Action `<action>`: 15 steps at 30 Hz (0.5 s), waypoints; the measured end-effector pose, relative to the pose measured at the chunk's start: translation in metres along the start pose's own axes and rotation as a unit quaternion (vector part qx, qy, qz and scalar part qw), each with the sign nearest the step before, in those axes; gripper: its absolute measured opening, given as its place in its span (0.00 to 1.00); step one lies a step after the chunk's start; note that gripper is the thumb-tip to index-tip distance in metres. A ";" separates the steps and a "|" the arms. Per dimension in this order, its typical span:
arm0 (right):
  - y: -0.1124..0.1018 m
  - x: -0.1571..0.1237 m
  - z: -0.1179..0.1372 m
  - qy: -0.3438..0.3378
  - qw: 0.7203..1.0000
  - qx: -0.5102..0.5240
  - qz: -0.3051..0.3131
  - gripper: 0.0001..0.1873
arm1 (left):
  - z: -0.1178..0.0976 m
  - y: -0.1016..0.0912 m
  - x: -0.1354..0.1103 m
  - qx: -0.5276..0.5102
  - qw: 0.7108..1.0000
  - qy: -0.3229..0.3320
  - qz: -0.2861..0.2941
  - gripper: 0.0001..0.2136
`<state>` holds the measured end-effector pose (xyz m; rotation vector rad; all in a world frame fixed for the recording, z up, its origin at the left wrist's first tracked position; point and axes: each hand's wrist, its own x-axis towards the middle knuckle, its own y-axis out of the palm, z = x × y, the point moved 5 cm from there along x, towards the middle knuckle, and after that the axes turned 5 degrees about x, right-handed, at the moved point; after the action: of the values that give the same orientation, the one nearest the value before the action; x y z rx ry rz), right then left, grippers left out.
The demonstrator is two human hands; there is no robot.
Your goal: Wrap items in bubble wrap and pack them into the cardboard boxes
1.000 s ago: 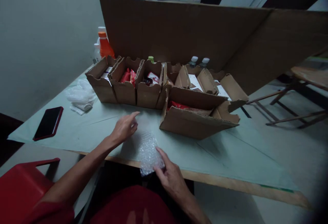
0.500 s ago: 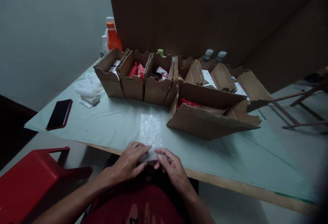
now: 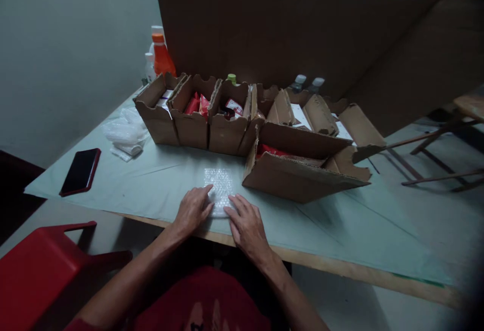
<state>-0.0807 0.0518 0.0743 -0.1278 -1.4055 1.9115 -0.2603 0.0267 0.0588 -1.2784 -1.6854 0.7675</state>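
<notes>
From my end of the head camera, I saw the fingertips of the left hand (image 3: 192, 209) resting on one side edge of the bubble wrap (image 3: 221, 184), its thumb and forefinger loosely apart. The right hand (image 3: 247, 225) lay along the opposite edge, fingers spread a little and thumb standing off from them. I judged both to be steadying the sheet rather than gripping it; what the undersides of the fingers did was hidden from me.

The wrap lay flat near the front edge of the table (image 3: 162, 184), squarely before the person, presumably so both hands could reach it equally. Just beyond the right hand, a long cardboard bin (image 3: 298, 177) stood turned across the row of cardboard bins (image 3: 189, 131), perhaps to keep its red packet (image 3: 270, 150) near. The crumpled clear plastic (image 3: 126, 131) and the phone (image 3: 80, 171) sat off to the left, likely out of the hands' way. Behind everything rose a cardboard panel (image 3: 287, 28), which seemed to serve as a screen.
</notes>
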 end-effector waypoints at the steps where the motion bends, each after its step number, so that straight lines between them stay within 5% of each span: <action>1: 0.002 0.002 -0.001 -0.010 1.000 -0.002 0.006 0.21 | -0.003 -0.005 -0.003 -0.004 1.000 0.011 -0.017 0.21; 6: 0.000 0.006 -0.002 0.001 0.997 0.079 0.025 0.15 | -0.019 -0.021 -0.032 -0.059 0.994 0.094 0.002 0.22; 9: -0.003 0.008 -0.002 0.034 0.992 0.112 0.043 0.13 | -0.015 -0.019 -0.040 -0.074 0.995 0.065 0.025 0.20; 15: -0.014 0.007 0.001 0.025 0.998 0.024 -0.045 0.13 | 0.000 -0.008 -0.020 0.005 1.000 -0.002 0.006 0.18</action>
<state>-0.0796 0.0568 0.0890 -0.0873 -1.3096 1.8551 -0.2618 0.0049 0.0599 -1.2816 -1.6775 0.7846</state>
